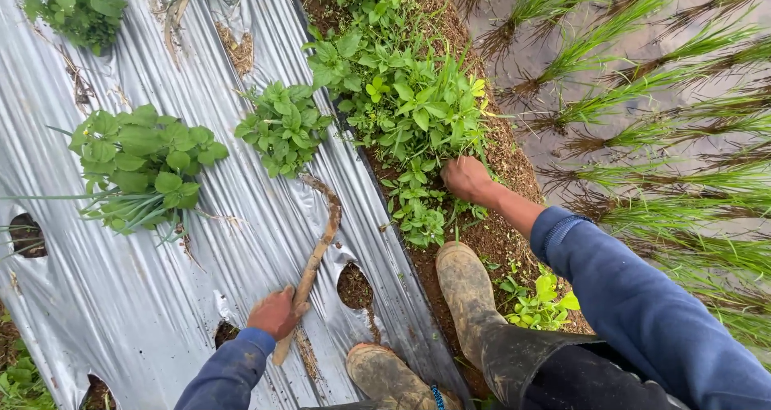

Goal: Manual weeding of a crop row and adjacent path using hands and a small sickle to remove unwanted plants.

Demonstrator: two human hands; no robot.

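Muddy stick (315,249) is clamped by the left hand (275,312), its length pointing up-away; weeds (418,129) are gripped just beyond the closed right hand (467,177).

sheet (120,297): glossy silver plastic | stick (315,257): rough muddy wood

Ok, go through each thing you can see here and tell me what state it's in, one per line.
Left hand: closed around the wooden stick.
Wooden stick: muddy, curved tip resting on the plastic.
Right hand: closed in the weeds at the bed's edge.
Weeds: green, thick, standing in the soil.
Plastic mulch sheet: wrinkled, punched with holes.
Rubber boots: caked in mud.
Rice seedlings: standing in water.
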